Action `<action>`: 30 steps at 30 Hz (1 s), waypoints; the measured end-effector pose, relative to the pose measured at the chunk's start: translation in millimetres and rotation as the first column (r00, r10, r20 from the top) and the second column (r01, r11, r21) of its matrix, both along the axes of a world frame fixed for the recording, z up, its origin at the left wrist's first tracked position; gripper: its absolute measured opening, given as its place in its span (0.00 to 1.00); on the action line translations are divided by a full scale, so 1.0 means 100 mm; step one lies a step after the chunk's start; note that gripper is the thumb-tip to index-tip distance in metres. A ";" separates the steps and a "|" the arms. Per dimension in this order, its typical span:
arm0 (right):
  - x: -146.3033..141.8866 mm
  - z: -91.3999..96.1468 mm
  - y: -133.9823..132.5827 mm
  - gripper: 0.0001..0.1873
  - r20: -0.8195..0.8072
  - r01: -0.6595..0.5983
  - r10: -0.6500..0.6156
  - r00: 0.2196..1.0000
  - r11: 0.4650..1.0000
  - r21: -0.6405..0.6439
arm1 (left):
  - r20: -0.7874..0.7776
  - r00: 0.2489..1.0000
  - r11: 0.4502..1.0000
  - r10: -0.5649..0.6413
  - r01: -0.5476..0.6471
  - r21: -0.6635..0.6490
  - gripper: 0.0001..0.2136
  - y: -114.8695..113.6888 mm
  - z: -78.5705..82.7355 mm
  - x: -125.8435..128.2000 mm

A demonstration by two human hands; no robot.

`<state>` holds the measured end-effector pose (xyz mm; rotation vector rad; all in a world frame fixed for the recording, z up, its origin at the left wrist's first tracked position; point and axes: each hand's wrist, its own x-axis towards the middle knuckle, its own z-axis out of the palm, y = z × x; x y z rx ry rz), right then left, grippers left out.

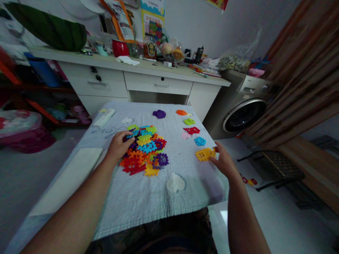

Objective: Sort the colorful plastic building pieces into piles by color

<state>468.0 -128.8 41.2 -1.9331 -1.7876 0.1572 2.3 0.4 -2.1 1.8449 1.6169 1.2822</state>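
Observation:
A heap of colourful plastic interlocking tiles (pixel 145 150) lies in the middle of a pale cloth-covered table (pixel 132 201). My left hand (pixel 118 145) rests on the heap's left side, fingers curled over the tiles. My right hand (pixel 224 161) is at the table's right edge, its fingertips pinching a yellow tile (pixel 204 154) that lies on the cloth. A line of single tiles runs up from it: blue (pixel 199 141), red (pixel 192 130), green (pixel 189 121), orange (pixel 181 112). A purple tile (pixel 159 114) sits apart at the back.
A white tile (pixel 175 182) lies near the front. A white remote-like bar (pixel 103 118) sits at the back left. Behind the table stands a cluttered white desk (pixel 159 84), with a washing machine (pixel 243 106) to the right and a dark wire rack (pixel 280 169) on the floor.

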 end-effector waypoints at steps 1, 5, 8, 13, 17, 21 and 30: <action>0.00 0.00 0.01 0.40 -0.024 0.008 -0.008 1.000 1.000 0.006 | 0.000 1.000 1.000 0.001 -0.001 -0.002 0.14 0.00 0.00 0.00; -0.02 0.05 0.05 0.40 -0.050 0.058 -0.057 0.997 0.998 0.009 | -0.011 1.000 1.000 0.000 0.000 -0.003 0.15 0.00 -0.01 0.00; -0.04 0.07 0.10 0.40 -0.029 0.084 -0.085 0.996 0.996 -0.013 | -0.017 1.000 1.000 -0.005 0.005 -0.009 0.16 0.01 -0.02 -0.01; -0.06 0.00 0.14 0.37 0.066 0.068 -0.062 0.996 0.994 -0.086 | -0.021 1.000 1.000 -0.003 0.003 -0.002 0.16 0.02 -0.03 -0.02; -0.10 -0.03 0.13 0.26 0.106 0.001 0.016 0.994 0.987 -0.158 | -0.020 1.000 1.000 -0.005 0.005 -0.010 0.16 0.01 -0.02 -0.01; -0.12 -0.02 0.11 0.21 0.088 -0.038 0.052 0.995 0.988 -0.152 | -0.018 1.000 1.000 -0.003 0.003 -0.020 0.16 0.00 -0.01 0.00; -0.69 0.24 0.21 0.21 -0.019 -0.224 0.223 0.975 0.974 -0.021 | -0.007 1.000 1.000 -0.002 0.002 -0.027 0.15 -0.04 0.06 0.03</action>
